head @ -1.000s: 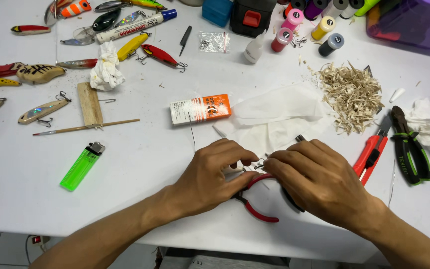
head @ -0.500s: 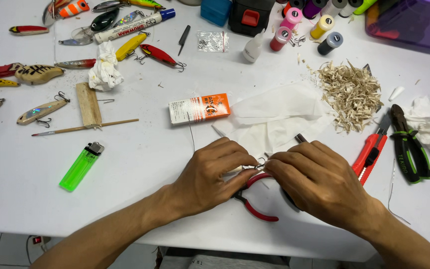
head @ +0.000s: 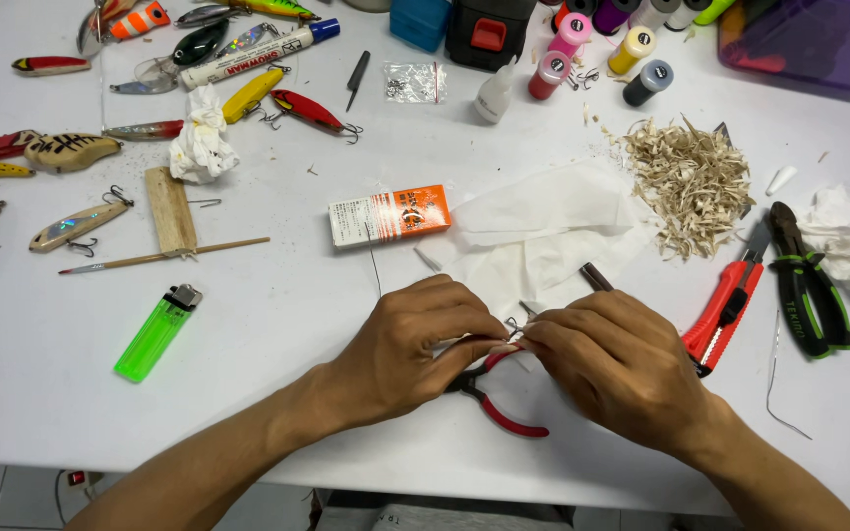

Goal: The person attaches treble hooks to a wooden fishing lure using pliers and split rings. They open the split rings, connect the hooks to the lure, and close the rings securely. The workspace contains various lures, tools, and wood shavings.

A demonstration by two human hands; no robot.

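A green lighter [head: 157,333] is lying on the white bench [head: 277,295], painted fishing lures [head: 71,149] sitting beyond it. Wood shavings [head: 686,182] are piling beside a red utility knife [head: 725,310] and what may be green-handled pliers [head: 807,280].

Red-handled pliers [head: 504,413], green lighter [head: 157,332]

Matt white tabletop [head: 277,324], mixed materials
Red-handled pliers [head: 504,408] look glossy plastic under the grips; thin metal wire [head: 516,329] between them; crumpled white tissue paper [head: 543,231] beyond.
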